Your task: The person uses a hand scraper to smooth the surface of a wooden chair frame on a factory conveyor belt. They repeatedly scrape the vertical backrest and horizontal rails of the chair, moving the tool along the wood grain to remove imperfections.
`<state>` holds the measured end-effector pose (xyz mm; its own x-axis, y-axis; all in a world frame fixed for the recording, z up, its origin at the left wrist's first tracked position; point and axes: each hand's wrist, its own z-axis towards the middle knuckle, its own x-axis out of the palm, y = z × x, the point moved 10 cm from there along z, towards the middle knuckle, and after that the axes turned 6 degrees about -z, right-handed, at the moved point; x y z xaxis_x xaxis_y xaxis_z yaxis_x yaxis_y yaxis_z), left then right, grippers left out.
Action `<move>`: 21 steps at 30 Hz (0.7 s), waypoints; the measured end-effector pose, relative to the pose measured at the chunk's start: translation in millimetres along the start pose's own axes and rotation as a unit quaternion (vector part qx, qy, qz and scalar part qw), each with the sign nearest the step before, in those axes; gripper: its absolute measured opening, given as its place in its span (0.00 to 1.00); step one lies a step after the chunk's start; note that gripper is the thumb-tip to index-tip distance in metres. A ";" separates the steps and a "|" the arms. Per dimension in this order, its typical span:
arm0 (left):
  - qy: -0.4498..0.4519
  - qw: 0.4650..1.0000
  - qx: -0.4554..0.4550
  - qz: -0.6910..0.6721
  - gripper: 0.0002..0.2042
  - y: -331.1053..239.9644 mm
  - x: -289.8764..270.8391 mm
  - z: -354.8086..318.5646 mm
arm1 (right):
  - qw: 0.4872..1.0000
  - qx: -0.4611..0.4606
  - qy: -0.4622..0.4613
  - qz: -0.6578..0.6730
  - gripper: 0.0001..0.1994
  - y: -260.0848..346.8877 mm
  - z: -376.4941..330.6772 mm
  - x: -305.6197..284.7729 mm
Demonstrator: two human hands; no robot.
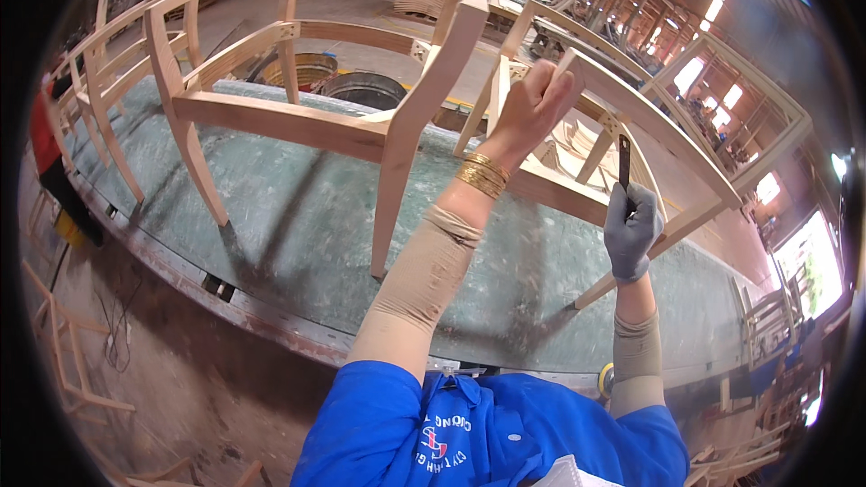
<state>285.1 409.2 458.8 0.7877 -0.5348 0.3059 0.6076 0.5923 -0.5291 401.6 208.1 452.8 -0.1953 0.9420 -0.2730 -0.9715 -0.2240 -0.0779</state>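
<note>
An unpainted wooden chair frame (663,115) stands at the right on the green-topped bench (325,216). My bare left hand (538,108), with gold bangles at its wrist, is closed at the upper end of one of its wooden posts. In a grey glove, my right hand (633,233) grips a dark, narrow, flat blade (624,160) that points upward beside the frame's seat rails. Its lower part is hidden in the glove. Left of my arms, a second wooden chair frame (280,124) stands on the same bench, touched by neither hand.
More chair frames (104,99) line the bench's left end, near a person in red (45,131). Beyond the bench stand a dark round drum (365,88) and a yellow one (307,65). A cable (115,325) lies on the floor at the left.
</note>
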 end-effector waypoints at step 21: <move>-0.001 0.995 -0.051 -0.086 0.23 12.0 4.3 10.5 | 0.997 -0.059 -0.048 -0.008 0.06 30.8 76.7 44.9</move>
<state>296.8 420.3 462.1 0.6725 -0.6222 0.4009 0.7208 0.4276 -0.5455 352.6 262.6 511.7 -0.1967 0.9640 -0.1791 -0.9531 -0.2308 -0.1956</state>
